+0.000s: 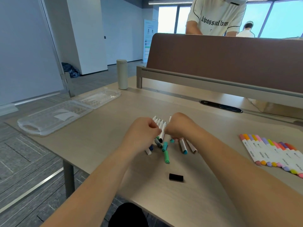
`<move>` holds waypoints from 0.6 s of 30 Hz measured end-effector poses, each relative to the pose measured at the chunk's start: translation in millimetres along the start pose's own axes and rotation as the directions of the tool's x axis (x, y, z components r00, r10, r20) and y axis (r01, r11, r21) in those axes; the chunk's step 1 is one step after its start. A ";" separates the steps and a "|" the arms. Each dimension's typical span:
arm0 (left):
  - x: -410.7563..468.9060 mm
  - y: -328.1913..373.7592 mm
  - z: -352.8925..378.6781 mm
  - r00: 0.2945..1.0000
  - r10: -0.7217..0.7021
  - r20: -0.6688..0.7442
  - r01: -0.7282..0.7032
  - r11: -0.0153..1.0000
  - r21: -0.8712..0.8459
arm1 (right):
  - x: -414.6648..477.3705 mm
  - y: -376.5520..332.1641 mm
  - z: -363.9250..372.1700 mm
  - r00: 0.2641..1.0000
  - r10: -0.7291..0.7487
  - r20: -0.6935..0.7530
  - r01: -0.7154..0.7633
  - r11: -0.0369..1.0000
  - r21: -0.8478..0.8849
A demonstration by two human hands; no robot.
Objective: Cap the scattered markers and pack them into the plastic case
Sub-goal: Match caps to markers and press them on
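Nearest us a black cap (176, 177) lay on the table (101, 145). Beyond it our left hand (144, 128) curled its fingers (155, 127) round a bunch of white markers (161, 126). Our right hand (178, 126) curled into the same heap, and we could not tell its grip. The open plastic case (65, 112) lay far left.

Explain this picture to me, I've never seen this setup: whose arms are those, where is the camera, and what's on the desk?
No machine here: a person works bare-handed, and the one camera sits on their head, looking forward and down. The left hand pinches a fan of white uncapped markers; the right hand is curled beside them, its grip hidden. Loose caps lie by the hands, with a black cap nearer the person. On the desk, the clear plastic case lies open at the left, a row of capped pastel markers at the right, a pale bottle behind.
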State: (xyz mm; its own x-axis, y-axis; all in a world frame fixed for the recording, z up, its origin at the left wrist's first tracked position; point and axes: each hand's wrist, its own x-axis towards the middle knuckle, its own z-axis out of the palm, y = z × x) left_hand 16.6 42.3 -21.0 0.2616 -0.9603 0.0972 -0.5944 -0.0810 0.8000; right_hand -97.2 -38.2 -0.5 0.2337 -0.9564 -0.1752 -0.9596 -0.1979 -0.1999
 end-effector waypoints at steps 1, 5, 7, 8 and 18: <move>-2.0 2.3 1.2 1.000 0.013 0.027 -0.015 0.996 0.092 | -2.6 4.4 0.0 1.000 -0.001 -0.019 0.002 0.996 0.090; -2.4 16.9 12.3 0.990 0.065 0.127 -0.118 0.876 0.467 | -13.3 21.4 0.5 0.997 0.003 -0.078 0.020 0.956 0.293; -0.4 21.4 19.6 0.979 0.078 0.187 -0.178 0.771 0.612 | -18.0 28.7 0.9 0.997 -0.014 -0.081 0.040 0.942 0.332; 1.4 22.1 23.8 0.974 0.074 0.212 -0.198 0.728 0.656 | -20.2 32.3 0.9 0.996 -0.025 -0.086 0.053 0.939 0.341; 14.4 23.3 42.8 0.980 0.030 0.195 -0.161 0.697 0.699 | -47.0 53.5 -6.1 0.993 -0.096 -0.064 0.114 0.902 0.418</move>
State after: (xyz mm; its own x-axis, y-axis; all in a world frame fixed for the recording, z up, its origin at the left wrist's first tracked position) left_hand -26.1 15.2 -26.3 0.0902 -0.9959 0.0039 -0.9878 -0.0890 0.1280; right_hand -160.5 -5.2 3.0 0.3140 -0.9448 -0.0936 -0.7733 -0.1972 -0.6026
